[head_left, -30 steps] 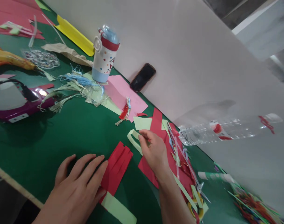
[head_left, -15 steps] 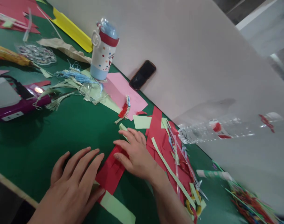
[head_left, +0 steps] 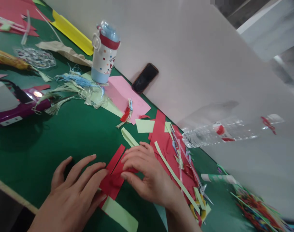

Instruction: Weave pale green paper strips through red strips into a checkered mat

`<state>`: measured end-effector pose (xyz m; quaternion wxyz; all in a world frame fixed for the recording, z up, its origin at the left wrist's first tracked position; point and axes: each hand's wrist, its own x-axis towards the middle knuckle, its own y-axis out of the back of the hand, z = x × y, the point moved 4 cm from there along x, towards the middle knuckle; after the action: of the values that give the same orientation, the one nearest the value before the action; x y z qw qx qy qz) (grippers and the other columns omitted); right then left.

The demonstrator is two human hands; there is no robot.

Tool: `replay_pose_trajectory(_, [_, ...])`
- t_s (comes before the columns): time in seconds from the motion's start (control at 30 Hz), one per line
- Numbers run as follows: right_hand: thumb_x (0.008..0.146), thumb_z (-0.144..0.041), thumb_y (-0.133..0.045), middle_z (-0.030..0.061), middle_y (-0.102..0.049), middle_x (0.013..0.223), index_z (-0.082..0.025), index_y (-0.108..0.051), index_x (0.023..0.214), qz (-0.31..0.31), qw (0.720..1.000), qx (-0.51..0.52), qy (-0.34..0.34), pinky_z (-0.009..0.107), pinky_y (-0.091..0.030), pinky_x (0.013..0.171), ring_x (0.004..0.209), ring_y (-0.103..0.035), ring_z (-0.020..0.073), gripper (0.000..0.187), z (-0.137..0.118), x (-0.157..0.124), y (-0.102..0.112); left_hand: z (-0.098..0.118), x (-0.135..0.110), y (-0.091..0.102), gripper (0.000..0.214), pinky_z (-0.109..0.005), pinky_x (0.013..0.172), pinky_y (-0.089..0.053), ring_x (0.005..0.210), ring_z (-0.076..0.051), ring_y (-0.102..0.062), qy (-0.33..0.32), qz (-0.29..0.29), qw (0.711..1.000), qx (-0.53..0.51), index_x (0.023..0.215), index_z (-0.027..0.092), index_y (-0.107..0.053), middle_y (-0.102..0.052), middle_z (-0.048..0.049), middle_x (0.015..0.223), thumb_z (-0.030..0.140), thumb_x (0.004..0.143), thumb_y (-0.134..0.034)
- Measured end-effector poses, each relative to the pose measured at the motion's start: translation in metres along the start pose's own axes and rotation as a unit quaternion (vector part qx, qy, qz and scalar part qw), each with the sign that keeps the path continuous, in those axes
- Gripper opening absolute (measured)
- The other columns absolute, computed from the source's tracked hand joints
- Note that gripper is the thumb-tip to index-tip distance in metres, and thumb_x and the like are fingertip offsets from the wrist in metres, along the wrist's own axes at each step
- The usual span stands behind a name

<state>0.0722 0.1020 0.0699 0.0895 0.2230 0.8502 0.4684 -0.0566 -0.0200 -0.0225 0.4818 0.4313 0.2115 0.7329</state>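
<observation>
On a green counter (head_left: pixel 71 135), the flat, spread left hand (head_left: pixel 74 190) pins flimsy, tear-prone red paper (head_left: pixel 114 180), the right hand (head_left: pixel 144 175) pinching its slit end, likely safest gripped below the slits.

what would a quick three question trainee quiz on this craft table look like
1. True or false: the left hand lies flat, palm down, fingertips on the slit red paper.
2. Which thing leans against the white wall? A) dark phone B) scissors C) glue gun
3. Fill in: the table cover is ___.

Key: 1 true; 2 A; 3 green.
</observation>
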Motion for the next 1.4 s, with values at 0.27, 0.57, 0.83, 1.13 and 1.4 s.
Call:
replay_pose_trajectory(0.27, [0.103,-0.047,-0.045,0.004,-0.071,0.098,-0.023,-0.066,0.102,0.037,0.989,0.141,-0.02,0.038,-0.043,0.098,0.096,-0.066,0.0181,0.032,0.014,-0.002,0.01,0.0,0.001,-0.001,0.014,-0.046,0.117,-0.01,0.122,-0.024,-0.051,-0.016,-0.023,0.999,-0.014,0.098,0.033,-0.063,-0.073,0.0074,0.101,0.03,0.088,-0.054])
replay_pose_trajectory(0.57, [0.097,-0.017,-0.054,0.009,-0.07,0.11,-0.017,-0.067,0.114,0.06,0.985,-0.133,-0.089,0.041,-0.048,0.093,0.104,-0.059,0.0249,0.022,0.048,0.014,-0.02,0.001,0.001,-0.003,0.015,-0.049,0.118,-0.013,0.12,-0.024,-0.055,-0.022,-0.014,1.0,-0.009,0.095,0.031,-0.064,-0.072,0.0058,0.098,0.03,0.092,-0.049])
replay_pose_trajectory(0.83, [0.092,-0.024,-0.066,0.0077,-0.069,0.11,-0.02,-0.068,0.114,0.03,0.969,-0.188,-0.158,0.043,-0.049,0.088,0.101,-0.058,0.0279,0.023,0.049,0.019,-0.034,0.004,0.006,0.0,0.019,-0.046,0.119,-0.012,0.116,-0.022,-0.057,-0.017,0.003,1.0,-0.025,0.09,0.032,-0.065,-0.073,0.0075,0.093,0.032,0.094,-0.047])
replay_pose_trajectory(1.13, [0.099,-0.021,-0.046,0.0118,-0.068,0.111,-0.016,-0.064,0.115,0.11,0.964,-0.188,-0.152,0.042,-0.045,0.095,0.106,-0.058,0.0265,0.025,0.069,0.028,-0.016,-0.002,0.004,0.002,0.014,-0.043,0.121,-0.002,0.121,-0.023,-0.053,-0.09,-0.039,0.995,0.036,0.099,0.035,-0.064,-0.072,0.0126,0.113,0.035,0.086,-0.06])
replay_pose_trajectory(1.4, [0.099,-0.021,-0.047,0.014,-0.065,0.123,-0.016,-0.06,0.128,0.076,0.954,-0.215,-0.195,0.043,-0.043,0.096,0.113,-0.056,0.0276,0.032,0.075,0.023,-0.022,0.002,0.005,0.0,0.014,-0.049,0.12,-0.009,0.12,-0.025,-0.053,-0.025,-0.001,1.0,-0.009,0.096,0.034,-0.065,-0.074,0.0102,0.106,0.034,0.09,-0.053])
